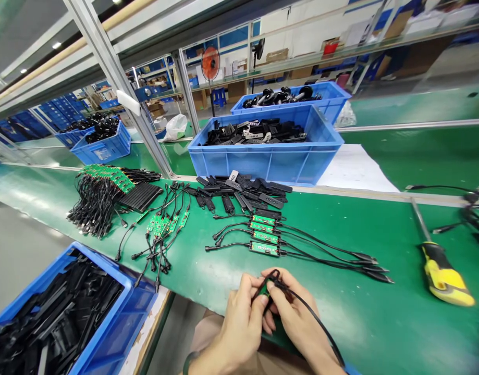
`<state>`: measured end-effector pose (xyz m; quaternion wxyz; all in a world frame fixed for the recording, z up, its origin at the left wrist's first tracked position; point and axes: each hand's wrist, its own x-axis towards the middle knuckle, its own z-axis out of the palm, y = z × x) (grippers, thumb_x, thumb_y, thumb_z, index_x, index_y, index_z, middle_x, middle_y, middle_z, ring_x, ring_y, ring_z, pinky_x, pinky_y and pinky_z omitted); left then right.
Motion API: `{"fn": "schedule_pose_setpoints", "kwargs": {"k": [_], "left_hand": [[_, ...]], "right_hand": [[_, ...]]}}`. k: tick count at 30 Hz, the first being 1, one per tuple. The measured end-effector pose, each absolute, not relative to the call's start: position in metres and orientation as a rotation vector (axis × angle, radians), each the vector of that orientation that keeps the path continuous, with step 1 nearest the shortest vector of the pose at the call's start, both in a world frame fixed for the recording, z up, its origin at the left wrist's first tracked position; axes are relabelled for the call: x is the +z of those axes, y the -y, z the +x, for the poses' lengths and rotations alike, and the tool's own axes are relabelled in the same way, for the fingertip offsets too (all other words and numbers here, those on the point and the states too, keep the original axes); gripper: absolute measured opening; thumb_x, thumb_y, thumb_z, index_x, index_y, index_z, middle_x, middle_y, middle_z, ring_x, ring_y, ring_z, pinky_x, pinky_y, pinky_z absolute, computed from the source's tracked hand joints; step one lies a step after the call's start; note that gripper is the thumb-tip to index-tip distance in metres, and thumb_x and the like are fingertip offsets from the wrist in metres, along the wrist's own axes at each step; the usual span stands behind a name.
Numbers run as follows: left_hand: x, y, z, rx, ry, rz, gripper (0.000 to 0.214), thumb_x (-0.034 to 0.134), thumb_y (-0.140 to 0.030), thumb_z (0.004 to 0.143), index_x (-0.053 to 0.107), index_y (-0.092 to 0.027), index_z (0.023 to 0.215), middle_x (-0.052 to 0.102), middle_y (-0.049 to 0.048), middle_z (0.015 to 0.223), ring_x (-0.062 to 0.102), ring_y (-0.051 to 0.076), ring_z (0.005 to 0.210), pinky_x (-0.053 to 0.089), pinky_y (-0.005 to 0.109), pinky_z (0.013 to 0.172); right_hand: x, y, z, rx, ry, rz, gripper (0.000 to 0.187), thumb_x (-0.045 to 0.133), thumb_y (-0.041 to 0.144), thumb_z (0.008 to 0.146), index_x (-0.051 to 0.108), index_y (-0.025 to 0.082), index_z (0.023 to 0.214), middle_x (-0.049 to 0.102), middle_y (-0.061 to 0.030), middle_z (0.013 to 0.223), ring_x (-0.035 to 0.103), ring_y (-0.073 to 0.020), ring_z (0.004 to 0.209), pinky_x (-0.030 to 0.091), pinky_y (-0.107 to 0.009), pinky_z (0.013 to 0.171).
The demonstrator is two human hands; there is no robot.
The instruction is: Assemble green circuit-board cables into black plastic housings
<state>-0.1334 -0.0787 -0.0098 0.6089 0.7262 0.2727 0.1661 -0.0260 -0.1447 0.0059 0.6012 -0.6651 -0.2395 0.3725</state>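
Note:
Close to the bench's front edge, my left hand (241,312) and my right hand (296,307) are both closed on one small green circuit board (265,287) in a black housing. My thumbs press on the board, and my fingers cover much of the housing. A black cable (315,317) runs from it past my right wrist. Just beyond my hands, several wired boards (265,247) lie in black housings in a column, cables stretching left and right. To the left lies a loose cluster of wired circuit boards (159,224).
Black plastic covers (243,190) lie before a blue bin (262,159) of similar parts. A stack of cabled boards (106,177) sits at the left. Another blue bin (106,312) stands lower left. A yellow-black screwdriver (444,276) lies at the right.

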Motion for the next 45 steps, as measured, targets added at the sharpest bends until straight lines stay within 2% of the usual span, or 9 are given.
{"fn": "schedule_pose_setpoints", "kwargs": {"k": [4,6,8,12,17,25,32,37,45], "left_hand": [[0.009,0.053,-0.135,0.342,-0.595,1.662,0.024,0.046,-0.035,0.097,0.057,-0.017,0.108,0.065,0.0027,0.081,0.06,0.011,0.057,0.05,0.02,0.053],[0.018,0.036,-0.137,0.321,-0.635,1.762,0.025,0.049,-0.032,0.094,0.063,-0.019,0.111,0.064,0.0055,0.096,0.06,0.01,0.057,0.05,0.021,0.052],[0.025,0.022,-0.138,0.289,-0.658,1.948,0.025,0.055,-0.025,0.091,0.068,-0.023,0.112,0.064,0.0041,0.097,0.061,0.011,0.062,0.052,0.024,0.059],[0.028,0.011,-0.133,0.193,-0.587,2.252,0.025,0.064,-0.013,0.086,0.074,-0.025,0.105,0.068,0.0026,0.087,0.064,0.019,0.087,0.048,0.03,0.082],[0.017,0.01,-0.122,0.129,-0.601,2.321,0.022,0.072,-0.017,0.082,0.077,-0.025,0.101,0.063,0.0048,0.089,0.061,0.02,0.09,0.046,0.029,0.078],[0.013,0.006,-0.121,0.114,-0.569,2.286,0.021,0.073,-0.017,0.082,0.078,-0.026,0.1,0.063,0.0028,0.085,0.059,0.018,0.085,0.045,0.028,0.077],[0.012,0.006,-0.122,0.134,-0.546,2.276,0.021,0.072,-0.018,0.082,0.077,-0.026,0.101,0.063,0.0029,0.085,0.059,0.018,0.085,0.046,0.028,0.078],[0.012,0.005,-0.121,0.113,-0.56,2.271,0.022,0.072,-0.017,0.081,0.077,-0.027,0.101,0.062,0.0027,0.085,0.059,0.018,0.085,0.046,0.028,0.077],[0.012,0.008,-0.122,0.117,-0.572,2.247,0.021,0.072,-0.017,0.082,0.077,-0.025,0.101,0.061,0.0037,0.086,0.059,0.018,0.085,0.046,0.028,0.077]], "right_hand": [[0.005,0.155,-0.014,0.785,0.775,-1.684,0.04,0.054,0.056,0.084,0.065,0.018,0.087,0.068,-0.0046,0.066,0.066,-0.019,0.062,0.052,-0.026,0.056],[0.004,0.164,-0.008,1.006,0.905,-1.642,0.043,0.051,0.056,0.087,0.065,0.018,0.075,0.067,-0.0055,0.063,0.065,-0.018,0.058,0.052,-0.025,0.054],[0.002,0.173,-0.004,1.044,0.997,-1.58,0.039,0.051,0.051,0.09,0.067,0.017,0.08,0.069,-0.006,0.068,0.066,-0.0174,0.059,0.053,-0.026,0.056],[-0.009,0.177,0.005,0.349,1.258,-1.734,0.019,0.06,0.033,0.086,0.068,0.022,0.099,0.07,-0.0099,0.104,0.067,-0.025,0.096,0.054,-0.037,0.084],[-0.013,0.171,0.021,0.37,1.37,-1.865,0.012,0.053,0.024,0.089,0.063,0.023,0.083,0.07,-0.0027,0.078,0.065,-0.0187,0.068,0.052,-0.029,0.062],[0.0,0.159,0.028,0.626,1.417,-1.831,0.016,0.055,0.023,0.089,0.065,0.022,0.077,0.073,-0.0008,0.078,0.068,-0.0172,0.071,0.05,-0.026,0.064],[-0.003,0.164,0.036,0.251,1.754,-1.675,0.025,0.044,0.019,0.099,0.067,0.02,0.108,0.069,-0.0067,0.086,0.065,-0.0171,0.077,0.053,-0.028,0.068],[-0.006,0.168,0.038,-0.128,1.935,-1.633,0.029,0.037,0.017,0.102,0.066,0.016,0.106,0.065,-0.0058,0.075,0.06,-0.0159,0.067,0.048,-0.028,0.06],[-0.004,0.171,0.023,-0.314,2.052,-1.692,0.038,0.027,0.007,0.099,0.065,0.009,0.104,0.062,-0.0081,0.073,0.055,-0.0178,0.065,0.042,-0.031,0.06]]}}
